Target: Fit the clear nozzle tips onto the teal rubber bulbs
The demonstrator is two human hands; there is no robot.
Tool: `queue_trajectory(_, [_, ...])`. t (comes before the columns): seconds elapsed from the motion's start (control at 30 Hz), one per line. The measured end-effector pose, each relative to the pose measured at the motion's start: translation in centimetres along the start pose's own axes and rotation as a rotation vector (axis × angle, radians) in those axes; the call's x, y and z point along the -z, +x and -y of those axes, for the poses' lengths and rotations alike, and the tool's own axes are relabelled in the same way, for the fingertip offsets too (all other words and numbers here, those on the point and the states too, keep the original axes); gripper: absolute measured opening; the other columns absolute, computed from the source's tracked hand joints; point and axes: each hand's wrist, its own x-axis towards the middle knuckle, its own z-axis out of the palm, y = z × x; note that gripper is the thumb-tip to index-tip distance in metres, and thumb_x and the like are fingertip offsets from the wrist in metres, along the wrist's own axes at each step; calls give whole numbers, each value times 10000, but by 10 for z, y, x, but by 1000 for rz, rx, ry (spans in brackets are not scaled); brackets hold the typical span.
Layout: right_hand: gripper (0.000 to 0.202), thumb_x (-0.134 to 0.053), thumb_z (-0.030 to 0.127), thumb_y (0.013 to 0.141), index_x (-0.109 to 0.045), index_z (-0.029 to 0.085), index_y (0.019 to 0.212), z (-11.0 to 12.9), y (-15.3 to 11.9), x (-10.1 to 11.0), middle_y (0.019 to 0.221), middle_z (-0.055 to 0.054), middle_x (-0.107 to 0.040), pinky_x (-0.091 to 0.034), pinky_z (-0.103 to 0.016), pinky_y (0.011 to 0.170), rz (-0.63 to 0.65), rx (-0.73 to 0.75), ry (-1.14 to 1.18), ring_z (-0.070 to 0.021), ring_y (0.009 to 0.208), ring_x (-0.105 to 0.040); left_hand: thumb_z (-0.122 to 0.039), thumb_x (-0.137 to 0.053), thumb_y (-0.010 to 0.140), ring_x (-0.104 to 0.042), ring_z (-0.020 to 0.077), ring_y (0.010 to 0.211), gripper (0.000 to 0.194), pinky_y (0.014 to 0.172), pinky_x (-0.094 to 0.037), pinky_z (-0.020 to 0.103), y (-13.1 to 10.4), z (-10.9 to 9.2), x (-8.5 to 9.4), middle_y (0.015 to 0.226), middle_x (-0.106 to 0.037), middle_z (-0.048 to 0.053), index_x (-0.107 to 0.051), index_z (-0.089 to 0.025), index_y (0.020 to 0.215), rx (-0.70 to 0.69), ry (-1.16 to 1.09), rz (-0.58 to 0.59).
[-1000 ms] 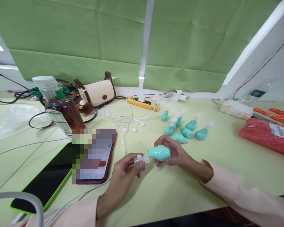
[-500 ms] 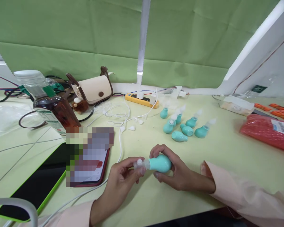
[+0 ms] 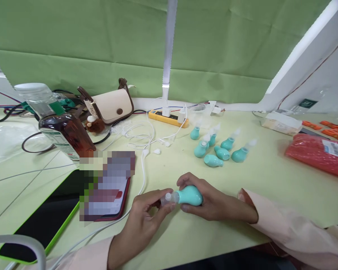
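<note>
A turquoise squeeze bulb (image 3: 190, 195) with a clear plastic nozzle (image 3: 169, 197), looking like a nasal aspirator, is held level between both hands above the table. My left hand (image 3: 145, 213) pinches the nozzle between thumb and fingers. Wrapped round the bulb from the right is my right hand (image 3: 208, 197), its thumb below and fingers above. The nozzle meets the bulb's neck. Farther back, several similar turquoise aspirators (image 3: 199, 149) stand with clear tips, while two bare bulbs (image 3: 213, 161) lie on their sides among them.
Left of my hands lie a green-edged phone or tablet (image 3: 45, 221) and a red-cased phone (image 3: 109, 202). A dark bottle (image 3: 69, 135), a cream handbag (image 3: 111, 107), a yellow power strip (image 3: 167, 119) and white cables stand behind. A red package (image 3: 315, 152) is at right.
The nozzle has turned slightly, so its side knob now faces me more. My right fingers wrap a little closer around the bulb. Both hands stay in nearly the same place.
</note>
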Motion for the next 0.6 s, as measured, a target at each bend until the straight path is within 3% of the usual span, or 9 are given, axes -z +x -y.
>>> queue_trajectory(0.27, [424,-609,322,714,-324,258,1020,4,7,12,787,50,-460,-295,-118,297,368,-288,504,-2,393,-328,-227,-534,798,-548,138,703,183,614,-425,221,-1,0,2,812,-632,23,-606,-182,960,-138,199,79])
queue_trajectory(0.47, [481,-671,311,663,-367,242,1031,0,11,16,763,40,-487,-282,-88,280,492,-380,583,-8,426,-361,-220,-532,796,-505,114,574,218,537,-398,216,-2,-5,4,660,-576,6,-610,-181,995,-181,224,164])
queue_trajectory(0.6, [486,-679,318,657,-361,228,1014,-4,12,11,703,54,-459,-289,-98,303,487,-341,695,-14,431,-372,-242,-606,737,-563,147,665,214,613,-439,231,1,-5,3,730,-638,22,-644,-194,941,-95,102,94])
